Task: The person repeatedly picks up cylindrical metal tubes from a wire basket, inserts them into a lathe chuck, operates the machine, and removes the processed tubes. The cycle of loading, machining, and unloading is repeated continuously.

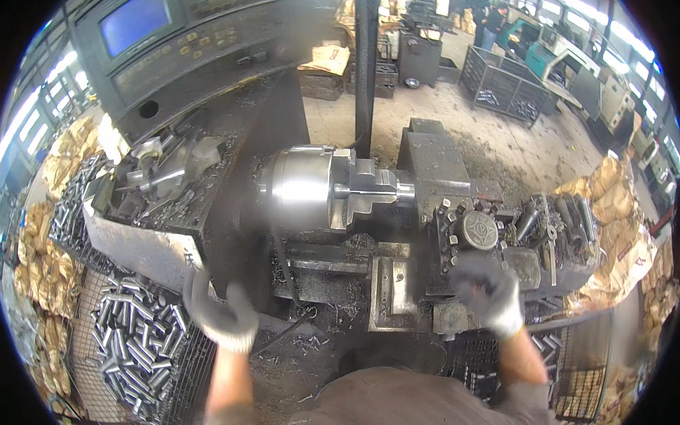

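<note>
The right hand (491,293), gloved and motion-blurred, rests on the lathe's tool post (478,236) beside the shiny chuck (307,187); its grip I cannot tell. The left hand (220,313) hangs half-curled, empty, above the bin of metal tubes (137,344). A glove could snag if the chuck spins

A dusty concrete floor (463,119) stretches behind the dark steel post (365,63), strewn with metal shavings. Right of the post stand a wire cage bin (505,83) and green machines (544,55); daylight enters through windows (29,119) far to its left.
</note>
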`<move>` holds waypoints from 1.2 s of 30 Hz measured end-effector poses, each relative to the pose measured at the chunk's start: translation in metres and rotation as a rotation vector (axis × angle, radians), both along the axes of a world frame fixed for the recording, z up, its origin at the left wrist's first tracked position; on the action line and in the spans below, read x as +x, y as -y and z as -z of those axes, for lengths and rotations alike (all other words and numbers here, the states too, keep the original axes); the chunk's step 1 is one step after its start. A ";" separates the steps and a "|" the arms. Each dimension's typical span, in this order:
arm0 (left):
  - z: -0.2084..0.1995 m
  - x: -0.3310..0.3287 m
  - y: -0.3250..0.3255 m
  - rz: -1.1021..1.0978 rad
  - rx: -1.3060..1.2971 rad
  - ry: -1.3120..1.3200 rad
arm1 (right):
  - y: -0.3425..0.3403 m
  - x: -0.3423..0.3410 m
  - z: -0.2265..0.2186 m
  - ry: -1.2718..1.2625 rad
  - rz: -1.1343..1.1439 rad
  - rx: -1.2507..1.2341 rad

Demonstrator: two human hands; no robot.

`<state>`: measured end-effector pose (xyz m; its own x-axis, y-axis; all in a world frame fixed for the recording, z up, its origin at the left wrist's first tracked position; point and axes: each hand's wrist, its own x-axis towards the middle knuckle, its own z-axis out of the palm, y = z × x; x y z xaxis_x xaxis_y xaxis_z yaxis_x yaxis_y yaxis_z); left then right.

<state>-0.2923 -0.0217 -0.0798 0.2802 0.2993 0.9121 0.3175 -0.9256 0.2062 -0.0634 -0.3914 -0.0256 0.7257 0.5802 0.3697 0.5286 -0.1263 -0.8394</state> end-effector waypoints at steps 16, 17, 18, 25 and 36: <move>-0.119 0.237 -0.014 0.187 -0.138 -0.306 | 0.037 -0.050 0.122 -0.501 -0.095 -0.354; -0.075 0.207 0.013 0.223 -0.197 -0.267 | 0.031 -0.048 0.127 -0.420 -0.163 -0.377; -0.049 0.177 0.046 0.304 -0.330 -0.358 | 0.026 -0.048 0.131 -0.341 -0.218 -0.397; 0.362 -0.213 0.214 -0.289 -1.502 -1.150 | -0.054 -0.085 0.143 -0.023 -0.784 -0.407; 0.368 -0.603 0.714 -1.836 -1.812 0.509 | -0.114 -0.444 0.157 0.215 -1.719 -0.516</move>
<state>-0.8949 -0.7355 -0.4480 -0.9309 0.0033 -0.3653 -0.1141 0.9473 0.2994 -0.5075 -0.2771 -0.1824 -0.7759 0.6263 -0.0753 0.4191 0.4225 -0.8037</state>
